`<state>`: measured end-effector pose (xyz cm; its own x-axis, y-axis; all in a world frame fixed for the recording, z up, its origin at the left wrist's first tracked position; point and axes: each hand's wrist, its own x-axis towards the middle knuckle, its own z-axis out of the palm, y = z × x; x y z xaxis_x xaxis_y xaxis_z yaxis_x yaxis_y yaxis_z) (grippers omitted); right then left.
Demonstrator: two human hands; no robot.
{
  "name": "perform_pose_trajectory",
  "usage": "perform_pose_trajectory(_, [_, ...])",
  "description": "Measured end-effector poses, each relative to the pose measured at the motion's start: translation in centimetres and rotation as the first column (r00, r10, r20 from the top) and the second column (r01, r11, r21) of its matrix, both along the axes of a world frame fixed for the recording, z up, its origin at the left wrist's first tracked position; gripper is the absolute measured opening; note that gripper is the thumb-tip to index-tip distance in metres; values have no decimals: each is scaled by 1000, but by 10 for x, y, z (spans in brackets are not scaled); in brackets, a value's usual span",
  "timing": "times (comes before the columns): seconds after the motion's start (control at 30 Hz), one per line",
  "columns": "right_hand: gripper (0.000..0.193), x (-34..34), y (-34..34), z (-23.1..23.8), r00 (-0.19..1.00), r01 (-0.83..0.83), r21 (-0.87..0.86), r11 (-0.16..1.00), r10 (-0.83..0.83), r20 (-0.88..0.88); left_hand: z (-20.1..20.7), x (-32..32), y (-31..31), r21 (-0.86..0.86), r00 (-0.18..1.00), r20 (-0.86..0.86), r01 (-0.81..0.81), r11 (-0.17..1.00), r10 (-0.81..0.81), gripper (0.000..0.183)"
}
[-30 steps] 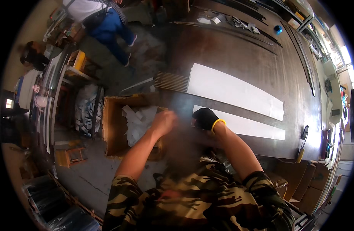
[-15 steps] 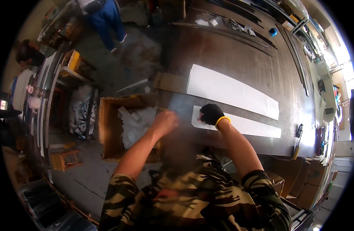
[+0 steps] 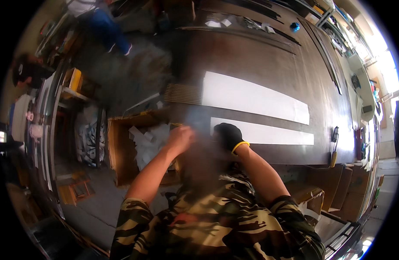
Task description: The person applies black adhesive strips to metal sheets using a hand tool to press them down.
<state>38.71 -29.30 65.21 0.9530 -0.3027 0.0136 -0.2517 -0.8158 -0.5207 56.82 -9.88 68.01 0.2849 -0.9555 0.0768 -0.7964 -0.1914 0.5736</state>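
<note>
In the head view, a broad brown bench (image 3: 247,54) is seen, its surface streaked and made shiny by light toward the right edge. Along the near edge a narrower white strip (image 3: 279,134) is laid. Its left end is partly covered by the right hand (image 3: 228,135), which is gloved in black; the fingers are curled, but whether the strip is gripped cannot be told. The bare left hand (image 3: 180,138) is held half closed near the bench's left edge, over the side of a cardboard box (image 3: 112,156) — what is inside its fingers cannot be told. White scraps (image 3: 148,145) are heaped in the box.

Behind the strip a wider white panel (image 3: 255,99) is placed, and at the left edge a ribbed brown stack (image 3: 182,93). Near the near right corner a yellow-handled tool (image 3: 334,157) is seen. Beyond the left edge, a person in blue trousers (image 3: 106,28) is seen on the floor (image 3: 106,203).
</note>
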Motion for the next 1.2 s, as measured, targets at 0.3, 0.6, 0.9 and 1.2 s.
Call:
perform_pose_trajectory(0.3, [27, -492, -195, 153, 100, 946, 285, 152, -977, 188, 31, -13, -9, 118, 995, -87, -39, 992, 49, 11])
perform_pose_trajectory(0.6, [49, -906, 73, 151, -592, 716, -411, -564, -803, 70, 55, -14, -21, 268, 992, 88, 65, 961, -92, 14])
perform_pose_trajectory(0.9, [72, -735, -27, -74, -218, 933, -328, -145, -956, -197, 47, -41, -27, 333, 973, 227, -50, 942, -28, 13])
perform_pose_trajectory(1.2, [50, -566, -297, 31, -9, 946, -325, -6, -1000, -7, 49, -40, -23, 317, 940, 341, -120, 941, 5, 34])
